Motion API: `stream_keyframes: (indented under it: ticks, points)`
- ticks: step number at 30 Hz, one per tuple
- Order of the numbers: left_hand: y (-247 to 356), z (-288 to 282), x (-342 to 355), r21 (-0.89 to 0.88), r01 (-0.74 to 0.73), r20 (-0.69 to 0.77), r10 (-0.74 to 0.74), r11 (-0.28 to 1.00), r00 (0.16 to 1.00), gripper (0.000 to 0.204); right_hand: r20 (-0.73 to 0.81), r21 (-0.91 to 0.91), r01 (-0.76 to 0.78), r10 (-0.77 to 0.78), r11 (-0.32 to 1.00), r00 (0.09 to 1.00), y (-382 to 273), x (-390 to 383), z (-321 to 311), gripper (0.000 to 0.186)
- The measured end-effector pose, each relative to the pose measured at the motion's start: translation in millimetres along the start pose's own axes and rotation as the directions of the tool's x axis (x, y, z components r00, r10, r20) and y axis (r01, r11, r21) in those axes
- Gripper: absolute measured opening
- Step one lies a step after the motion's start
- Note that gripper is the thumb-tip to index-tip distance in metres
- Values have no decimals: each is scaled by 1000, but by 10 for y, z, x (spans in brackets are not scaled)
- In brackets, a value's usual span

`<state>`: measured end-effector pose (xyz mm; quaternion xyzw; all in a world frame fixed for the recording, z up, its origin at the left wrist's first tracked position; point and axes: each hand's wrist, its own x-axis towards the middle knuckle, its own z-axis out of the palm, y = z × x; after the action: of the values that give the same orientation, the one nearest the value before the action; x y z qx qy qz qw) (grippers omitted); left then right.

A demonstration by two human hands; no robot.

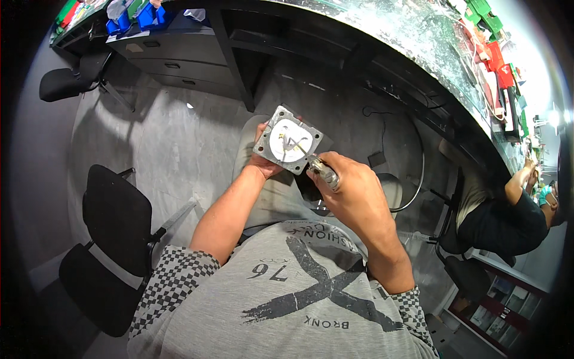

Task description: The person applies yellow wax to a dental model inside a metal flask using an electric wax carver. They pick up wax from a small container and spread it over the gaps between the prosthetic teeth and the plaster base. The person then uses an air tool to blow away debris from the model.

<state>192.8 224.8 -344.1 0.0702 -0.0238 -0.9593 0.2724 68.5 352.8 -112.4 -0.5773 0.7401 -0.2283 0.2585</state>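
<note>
My left hand [263,163] is wrapped round the left side of a square grey metal mould plate [274,152], held tilted above my lap. Holes sit at the plate's corners, and a round white face [280,151] with a few small yellowish and dark shapes fills its middle. In my closed right hand [357,185] is a shiny metal tool [323,172] that looks like a blow gun. Its thin tip points at the white face from the plate's lower right edge; whether it touches I cannot tell. My right fingers hide part of the tool's body.
A grey hose [422,155] curves down toward my right forearm. Ahead runs a dark workbench [287,42] with drawers and, at right, red and green bins [495,57]. Black chairs [116,203] stand at left. A co-worker [499,221] sits at far right.
</note>
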Motion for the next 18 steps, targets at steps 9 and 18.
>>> stream_keyframes:
  ticks: [9, 18]
  points:
    - [1, 107, -8, 77, 24, -20, -23, 997, 1000, 72, 64, -15, -33, 34, 999, 997, 6, -31, -46, 20]
    - [-19, 139, -2, 19, 14, -62, -13, 1000, 998, 66, 86, -10, -36, 37, 999, 996, 16, -82, -53, 22]
